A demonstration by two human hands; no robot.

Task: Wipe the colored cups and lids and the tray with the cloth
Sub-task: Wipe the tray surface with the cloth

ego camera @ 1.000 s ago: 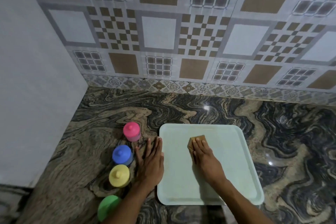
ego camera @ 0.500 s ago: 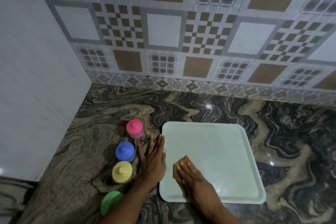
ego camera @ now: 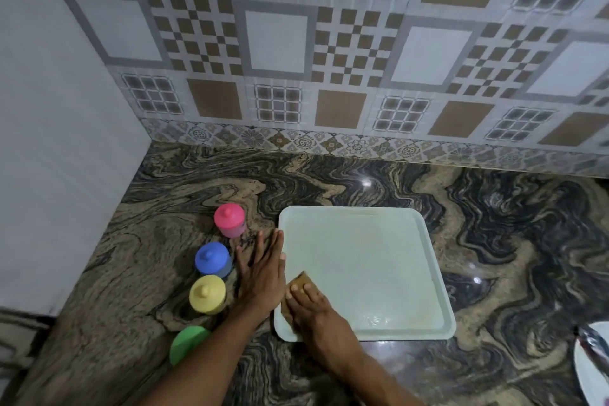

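A pale green square tray [ego camera: 372, 260] lies flat on the marbled counter. My right hand [ego camera: 311, 308] presses a small brown cloth [ego camera: 301, 282] flat onto the tray's near left corner. My left hand [ego camera: 262, 270] lies flat, fingers spread, on the counter against the tray's left rim. To its left stand lidded cups in a row: pink [ego camera: 229, 219], blue [ego camera: 212, 258], yellow [ego camera: 207, 294] and green [ego camera: 187, 343], the last partly hidden by my left forearm.
A patterned tiled wall [ego camera: 329, 59] rises behind the counter and a plain white wall [ego camera: 56, 142] closes the left side. A white plate [ego camera: 591, 369] with something on it shows at the right edge. Dark swirled counter [ego camera: 510, 241] lies right of the tray.
My right hand has slid the cloth from the tray's upper middle down to its near left corner. My left hand has stayed flat beside the tray.
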